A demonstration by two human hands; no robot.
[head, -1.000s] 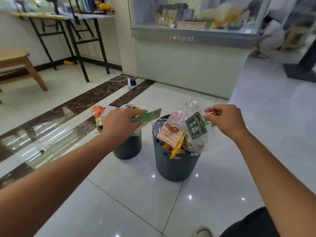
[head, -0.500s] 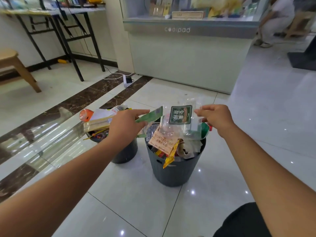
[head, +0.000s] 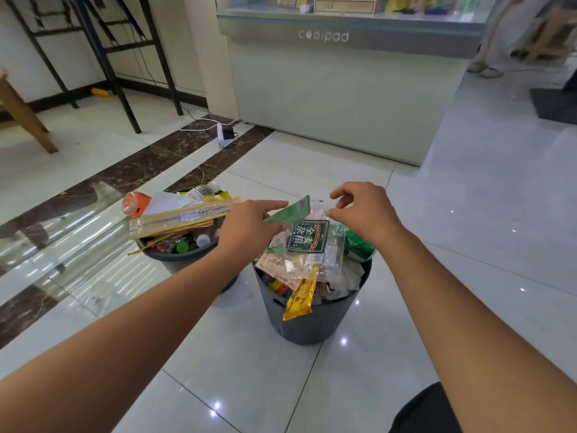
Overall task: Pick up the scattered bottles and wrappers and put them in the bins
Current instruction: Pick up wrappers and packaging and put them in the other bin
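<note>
Two dark grey bins stand on the tiled floor. The left bin (head: 184, 260) is heaped with bottles, among them an orange-capped bottle (head: 135, 204), and long flat packets. Wrappers overflow the right bin (head: 312, 323), and a yellow wrapper (head: 299, 296) hangs over its rim. My left hand (head: 249, 228) pinches a green wrapper (head: 290, 212) above the gap between the bins. My right hand (head: 365, 214) hovers over the right bin with thumb and forefinger apart. Just below it a clear wrapper with a green label (head: 307, 235) lies on the pile.
A pale display counter (head: 323, 89) stands behind the bins. A power strip and cable (head: 224, 132) lie on the floor near black table legs (head: 125, 98). A wooden stool leg (head: 25, 117) is at far left. A person's legs (head: 499, 42) and a dark mat (head: 555, 104) are at back right.
My right hand brought the clear labelled wrapper down onto the right bin's pile and its fingers came apart. My left hand kept the green wrapper and drifted slightly right. The view tilted downward.
</note>
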